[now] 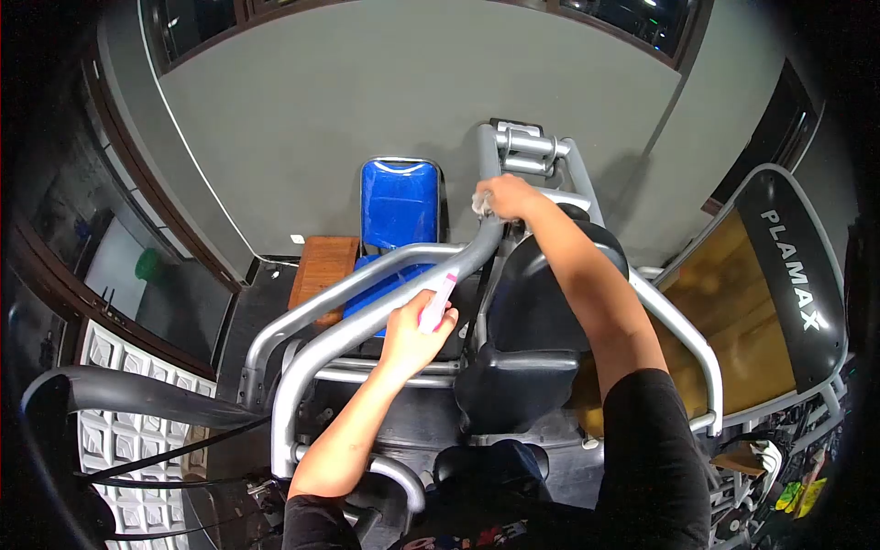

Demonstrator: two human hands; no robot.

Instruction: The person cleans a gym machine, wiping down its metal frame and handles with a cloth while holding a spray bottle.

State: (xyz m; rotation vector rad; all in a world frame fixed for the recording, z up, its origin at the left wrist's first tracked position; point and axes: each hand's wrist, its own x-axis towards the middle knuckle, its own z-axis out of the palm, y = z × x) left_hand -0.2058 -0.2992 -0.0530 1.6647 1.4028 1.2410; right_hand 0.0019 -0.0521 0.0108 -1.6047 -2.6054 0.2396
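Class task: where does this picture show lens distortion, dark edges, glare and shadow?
Head view: the grey wall bows with wide-angle distortion, and corners go black; head view: glare streaks the blue chair and silver rail; head view: soft shadow darkens the wall's right side; the white-and-pink container in the left hand shows no readable label.

Blue chair (400, 203) in front of gray wall (367, 92), brown wooden furn. piece (328, 249) just beside it on L. White cable (188, 147) runs down toward dk floor (240, 316), nr small white wall fitting (297, 238). Dk window (632, 16) top R. Far L, glass door (188, 293); white patterned panel (133, 502) btm L.
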